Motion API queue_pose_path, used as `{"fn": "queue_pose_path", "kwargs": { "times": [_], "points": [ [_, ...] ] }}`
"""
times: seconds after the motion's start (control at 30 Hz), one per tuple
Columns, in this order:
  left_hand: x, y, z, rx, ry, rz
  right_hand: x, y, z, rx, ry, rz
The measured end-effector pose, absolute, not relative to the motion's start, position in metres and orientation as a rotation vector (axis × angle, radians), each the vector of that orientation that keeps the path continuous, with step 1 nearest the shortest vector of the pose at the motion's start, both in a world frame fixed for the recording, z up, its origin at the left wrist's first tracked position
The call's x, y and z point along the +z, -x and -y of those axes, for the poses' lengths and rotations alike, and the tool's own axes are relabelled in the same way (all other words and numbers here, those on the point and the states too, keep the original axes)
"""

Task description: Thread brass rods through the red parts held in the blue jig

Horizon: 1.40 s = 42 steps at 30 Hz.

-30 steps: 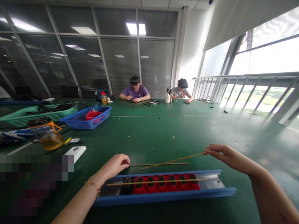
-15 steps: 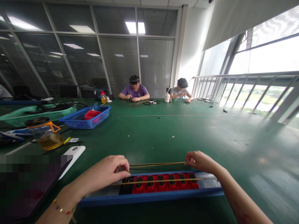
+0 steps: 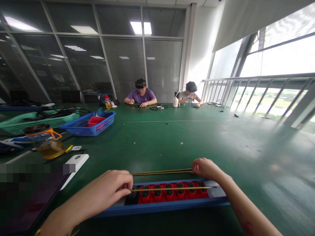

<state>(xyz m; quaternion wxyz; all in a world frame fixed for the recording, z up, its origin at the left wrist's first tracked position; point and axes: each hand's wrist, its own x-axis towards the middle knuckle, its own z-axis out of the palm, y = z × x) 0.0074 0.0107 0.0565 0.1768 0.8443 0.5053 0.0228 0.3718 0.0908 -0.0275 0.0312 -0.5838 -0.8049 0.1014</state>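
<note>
A long blue tray lies in front of me with a row of red holders with black tops in it. One thin tan stick runs lengthwise over them. My left hand is closed, thumb and fingers pinching that stick's left end. Behind the tray's far edge stretch two thin tan sticks, close together. At their right end my right hand is closed, its fingertips curled around them and partly hidden. The left ends of those rear sticks pass behind my left hand.
At left lie a white-edged device with a dark screen, a jar of amber liquid, a green basket of cables and a blue basket holding a red box. Two people sit across the green table.
My left hand has come down and toward me, closing on the left end of the front stick. The right hand stays at the rear sticks' end. The view shifts slightly.
</note>
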Motion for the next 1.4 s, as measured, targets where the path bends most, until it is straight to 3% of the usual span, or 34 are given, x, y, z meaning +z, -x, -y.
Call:
{"fn": "queue_pose_path", "kwargs": {
  "times": [0.27, 0.77, 1.1, 1.4],
  "points": [
    [0.074, 0.015, -0.018, 0.171, -2.426, -1.554, -0.039, -0.383, -0.101, 0.418, 1.753, 2.476],
    [-0.002, 0.003, -0.068, 0.060, -2.378, -1.524, -0.043, -0.398, -0.103, 0.522, 1.618, 2.397],
    [-0.028, -0.002, -0.091, 0.043, -2.402, -1.618, -0.033, -0.392, -0.098, 0.457, 1.618, 2.532],
    [-0.013, -0.007, -0.083, 0.048, -2.543, -1.666, -0.024, -0.369, -0.096, 0.206, 1.720, 2.635]
  ]
}}
